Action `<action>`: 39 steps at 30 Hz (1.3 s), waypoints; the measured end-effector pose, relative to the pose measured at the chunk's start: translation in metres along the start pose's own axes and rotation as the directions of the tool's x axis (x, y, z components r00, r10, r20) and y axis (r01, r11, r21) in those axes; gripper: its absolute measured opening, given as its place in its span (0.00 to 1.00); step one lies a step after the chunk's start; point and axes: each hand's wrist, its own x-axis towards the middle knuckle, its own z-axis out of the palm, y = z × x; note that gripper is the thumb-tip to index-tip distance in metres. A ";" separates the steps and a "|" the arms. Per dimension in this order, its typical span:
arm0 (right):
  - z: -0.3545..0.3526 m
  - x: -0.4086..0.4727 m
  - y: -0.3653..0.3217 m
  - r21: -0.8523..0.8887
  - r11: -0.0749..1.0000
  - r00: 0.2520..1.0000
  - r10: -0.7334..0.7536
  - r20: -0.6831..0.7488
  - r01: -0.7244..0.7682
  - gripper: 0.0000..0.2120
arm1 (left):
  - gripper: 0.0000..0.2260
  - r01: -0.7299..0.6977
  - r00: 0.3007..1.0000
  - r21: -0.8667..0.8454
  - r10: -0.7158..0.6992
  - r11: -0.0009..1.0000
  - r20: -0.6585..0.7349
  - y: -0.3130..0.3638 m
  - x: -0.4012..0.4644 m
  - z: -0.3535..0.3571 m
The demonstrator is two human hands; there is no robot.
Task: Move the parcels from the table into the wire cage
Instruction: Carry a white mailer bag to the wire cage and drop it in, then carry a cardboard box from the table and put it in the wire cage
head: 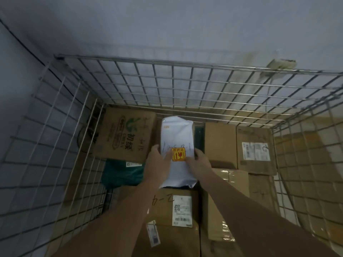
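Both hands gripping a white parcel [177, 145] by its sides, left hand [156, 162], right hand [199, 162], arms stretched down into the wire cage [167, 84], above cardboard boxes [220, 143]

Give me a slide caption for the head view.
Both hands hold a white parcel over boxes in the wire cage.

A pale grey wall [167, 25] fills the upper frame; a dark cable [24, 44] slants across its left side, light dim.
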 end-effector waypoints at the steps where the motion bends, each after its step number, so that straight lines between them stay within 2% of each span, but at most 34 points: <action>1: 0.006 0.006 -0.002 -0.002 1.000 0.999 -0.018 -0.028 0.018 0.16 | 0.15 -0.030 1.000 0.004 0.030 1.000 -0.009 -0.006 0.007 0.003; 2: 0.012 0.016 -0.002 -0.007 0.999 0.997 -0.037 -0.061 0.037 0.15 | 0.15 -0.089 0.995 0.082 0.092 0.993 -0.032 -0.012 0.012 0.005; 3: 0.018 0.023 -0.003 -0.014 0.999 0.994 -0.053 -0.095 0.052 0.15 | 0.15 -0.153 0.984 0.231 0.170 0.961 -0.056 -0.017 0.016 0.007; 5: 0.033 0.031 -0.007 -0.041 0.998 0.988 -0.061 -0.144 0.056 0.14 | 0.15 -0.250 0.944 0.528 0.326 0.812 -0.055 -0.029 0.025 0.008; 8: 0.052 0.042 -0.008 -0.104 0.993 0.980 -0.067 -0.185 0.048 0.10 | 0.19 -0.270 0.934 0.731 0.354 0.627 0.042 -0.038 0.036 0.009; 11: 0.050 0.045 -0.010 -0.198 0.979 0.986 -0.081 -0.149 0.051 0.13 | 0.23 -0.313 0.942 0.762 0.285 0.567 0.176 -0.034 0.046 0.010; 15: 0.022 0.017 -0.035 -0.425 0.900 0.995 -0.096 0.020 0.095 0.23 | 0.24 -0.324 0.938 0.661 0.140 0.676 0.317 -0.017 0.038 -0.013; 19: -0.021 -0.056 -0.107 -0.610 0.758 0.973 -0.200 0.117 0.229 0.28 | 0.25 -0.308 0.948 0.625 0.173 0.717 0.269 0.036 -0.006 -0.085; 22: -0.057 -0.137 -0.201 -0.760 0.550 0.930 -0.306 0.203 0.346 0.33 | 0.35 -0.310 0.951 0.685 0.226 0.660 0.212 0.110 -0.054 -0.167; 25: -0.093 -0.241 -0.308 -0.872 0.261 0.860 -0.426 0.280 0.413 0.39 | 0.36 -0.289 0.944 0.737 0.312 0.611 0.110 0.206 -0.120 -0.259; 28: -0.120 -0.349 -0.393 -0.895 0.056 0.770 -0.535 0.348 0.443 0.42 | 0.39 -0.249 0.933 0.733 0.361 0.633 0.005 0.293 -0.212 -0.348; 30: -0.135 -0.423 -0.440 -0.882 -0.023 0.688 -0.616 0.383 0.470 0.43 | 0.41 -0.199 0.909 0.726 0.400 0.659 -0.114 0.334 -0.282 -0.398; 33: -0.151 -0.532 -0.490 -0.839 -0.126 0.548 -0.704 0.451 0.529 0.42 | 0.40 -0.116 0.839 0.733 0.461 0.670 -0.289 0.368 -0.392 -0.462; 36: -0.152 -0.626 -0.513 -0.787 -0.225 0.420 -0.744 0.519 0.574 0.41 | 0.40 -0.004 0.782 0.704 0.441 0.710 -0.440 0.371 -0.497 -0.508; 39: -0.132 -0.706 -0.513 -0.718 -0.304 0.319 -0.740 0.592 0.626 0.39 | 0.39 0.119 0.733 0.643 0.370 0.757 -0.571 0.344 -0.592 -0.536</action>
